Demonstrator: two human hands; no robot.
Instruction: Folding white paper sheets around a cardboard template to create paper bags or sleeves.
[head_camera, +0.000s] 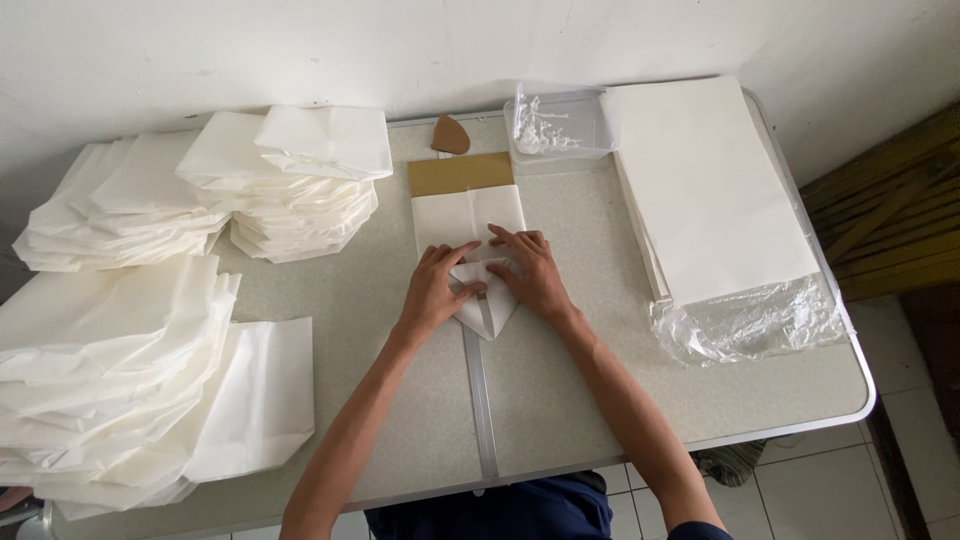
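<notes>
Near edge of the desk (560, 400): my forearms reach in from below. Near left, loose heap of folded white paper bags (120, 380). Centre: my left hand (437, 290) and right hand (528, 272) lie flat, fingers spread, neither grip closed, both pressing the pointed folded end of a white paper sheet (470, 225). Beyond it, brown cardboard (460, 173). Far left, stacked bags (290, 180). Right, stack of flat white sheets (710, 190) in plastic wrap; far, clear plastic tub (558, 125).
</notes>
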